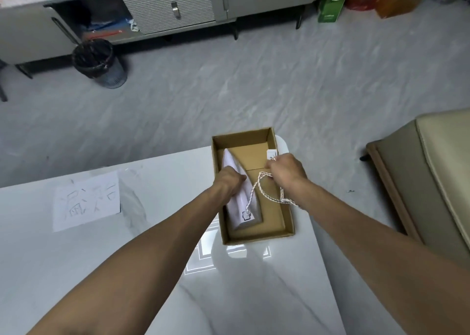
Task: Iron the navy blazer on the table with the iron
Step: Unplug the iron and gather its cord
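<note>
Open cardboard box (254, 154) on white bench (76, 271), holding:
- white iron (239, 208), left hand (229, 179) fingers curled round it
- braided cord (285, 201), looped, right hand (287, 169) fingers clutching it

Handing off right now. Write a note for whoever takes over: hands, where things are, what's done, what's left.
Left hand: grips the white iron near its front.
Right hand: holds the looped braided cord bunched above the box.
Iron: inside the open cardboard box at the far right edge of the white table.
Navy blazer: not in view.
Done: box open, iron and cord in hand.
Left: lift the iron out, find and lay out the blazer, plug in, iron it.
</note>
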{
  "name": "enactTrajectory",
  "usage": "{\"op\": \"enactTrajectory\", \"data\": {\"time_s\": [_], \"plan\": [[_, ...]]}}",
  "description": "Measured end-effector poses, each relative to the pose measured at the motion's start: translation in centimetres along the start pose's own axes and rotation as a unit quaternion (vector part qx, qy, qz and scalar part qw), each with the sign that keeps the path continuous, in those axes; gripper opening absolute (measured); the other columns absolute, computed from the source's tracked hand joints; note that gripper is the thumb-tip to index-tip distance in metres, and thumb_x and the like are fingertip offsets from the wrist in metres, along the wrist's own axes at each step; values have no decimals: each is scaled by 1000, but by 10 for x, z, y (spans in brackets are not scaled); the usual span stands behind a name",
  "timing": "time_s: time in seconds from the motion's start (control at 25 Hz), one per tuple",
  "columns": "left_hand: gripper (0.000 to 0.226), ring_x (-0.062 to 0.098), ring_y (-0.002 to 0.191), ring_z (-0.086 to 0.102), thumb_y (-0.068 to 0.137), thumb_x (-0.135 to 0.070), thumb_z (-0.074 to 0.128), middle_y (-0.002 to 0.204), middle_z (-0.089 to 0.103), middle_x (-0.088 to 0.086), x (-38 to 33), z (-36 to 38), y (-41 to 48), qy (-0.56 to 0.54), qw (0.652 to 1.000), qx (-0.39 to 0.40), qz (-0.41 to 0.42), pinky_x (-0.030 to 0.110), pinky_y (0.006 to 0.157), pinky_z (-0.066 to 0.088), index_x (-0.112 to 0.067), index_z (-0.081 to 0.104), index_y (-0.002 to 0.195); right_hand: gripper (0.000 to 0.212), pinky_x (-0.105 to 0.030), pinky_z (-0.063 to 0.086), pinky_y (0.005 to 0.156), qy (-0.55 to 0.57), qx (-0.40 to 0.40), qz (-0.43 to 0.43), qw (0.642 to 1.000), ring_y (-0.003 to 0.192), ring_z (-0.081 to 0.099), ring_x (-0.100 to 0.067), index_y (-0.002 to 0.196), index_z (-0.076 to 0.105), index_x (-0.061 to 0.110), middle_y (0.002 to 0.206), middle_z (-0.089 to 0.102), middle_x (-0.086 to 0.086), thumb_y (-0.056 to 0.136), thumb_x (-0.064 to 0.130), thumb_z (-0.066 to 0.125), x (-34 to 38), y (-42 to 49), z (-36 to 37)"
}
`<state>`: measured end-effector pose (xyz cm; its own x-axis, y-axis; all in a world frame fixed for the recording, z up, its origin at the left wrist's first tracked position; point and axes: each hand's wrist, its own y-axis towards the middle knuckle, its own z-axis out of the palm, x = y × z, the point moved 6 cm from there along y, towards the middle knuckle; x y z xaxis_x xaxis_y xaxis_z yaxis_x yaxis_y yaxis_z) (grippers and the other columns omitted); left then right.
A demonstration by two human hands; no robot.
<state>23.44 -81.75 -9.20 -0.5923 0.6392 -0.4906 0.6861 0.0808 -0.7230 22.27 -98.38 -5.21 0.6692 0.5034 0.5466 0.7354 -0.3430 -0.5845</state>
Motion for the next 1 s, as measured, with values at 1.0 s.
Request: {"op": "enactTrajectory", "data": {"time_s": [1.0], "plan": [[66, 37, 109, 61, 93, -58, 53, 129, 63, 12, 37, -10, 6, 129, 983, -65, 114, 37, 84, 44, -15, 37, 140, 41, -29, 39, 87, -70, 3, -167, 983, 118, 52, -28, 138, 48, 7, 128, 57, -12, 105, 28, 33, -38, 2, 90]]}}
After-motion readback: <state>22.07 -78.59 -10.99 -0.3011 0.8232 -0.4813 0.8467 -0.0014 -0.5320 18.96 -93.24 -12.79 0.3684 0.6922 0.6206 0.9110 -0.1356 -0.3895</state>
